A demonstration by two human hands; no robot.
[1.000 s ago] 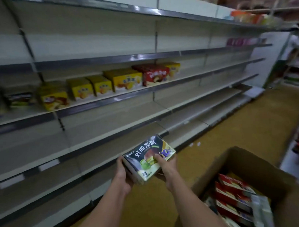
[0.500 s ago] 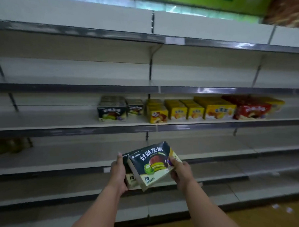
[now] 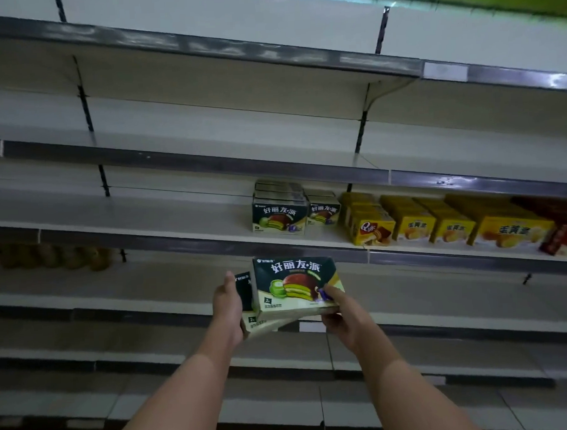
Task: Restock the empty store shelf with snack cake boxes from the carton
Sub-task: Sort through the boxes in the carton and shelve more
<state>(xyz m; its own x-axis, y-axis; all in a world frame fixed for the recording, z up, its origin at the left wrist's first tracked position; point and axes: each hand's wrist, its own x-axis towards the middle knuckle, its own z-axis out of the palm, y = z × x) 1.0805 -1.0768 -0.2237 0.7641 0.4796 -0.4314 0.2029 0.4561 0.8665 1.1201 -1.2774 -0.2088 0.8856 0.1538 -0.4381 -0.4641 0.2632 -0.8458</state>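
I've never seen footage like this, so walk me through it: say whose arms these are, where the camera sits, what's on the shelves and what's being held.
This is one view from a camera worn on a person's head, looking at store shelving. The bare arms are the wearer's own. The left hand and right hand each grip a dark green snack cake box: the front box faces you, and a second box sits partly hidden behind it. On the middle shelf stand matching green boxes, then yellow boxes and a red box. The other shelves look mostly bare.
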